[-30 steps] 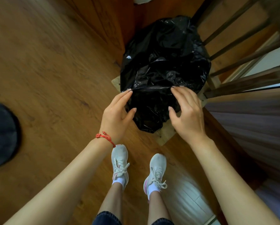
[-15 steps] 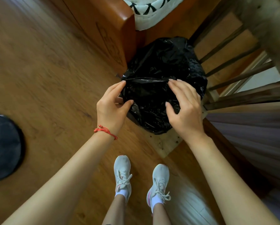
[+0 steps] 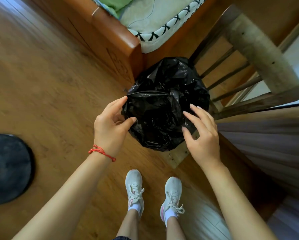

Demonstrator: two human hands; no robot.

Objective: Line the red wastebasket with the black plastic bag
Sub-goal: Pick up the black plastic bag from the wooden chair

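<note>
A crinkled black plastic bag (image 3: 164,104) covers the wastebasket completely; no red of the basket shows. It stands on the floor between a bed corner and a wooden chair. My left hand (image 3: 110,123) is at the bag's near-left edge, fingers and thumb spread around the folded rim, touching it at the fingertips. My right hand (image 3: 200,134) hovers at the bag's near-right side with fingers spread and relaxed, holding nothing.
A wooden bed frame (image 3: 110,44) with a mattress lies behind the bag on the left. A slatted wooden chair (image 3: 240,71) stands on the right. A black round base (image 3: 6,168) sits on the floor at the left. My two white shoes (image 3: 152,193) stand below the bag.
Both hands held the bag's rim stretched between them before. Now the right hand has let go and drawn back, and the left hand has loosened. The view has tilted up toward the bed.
</note>
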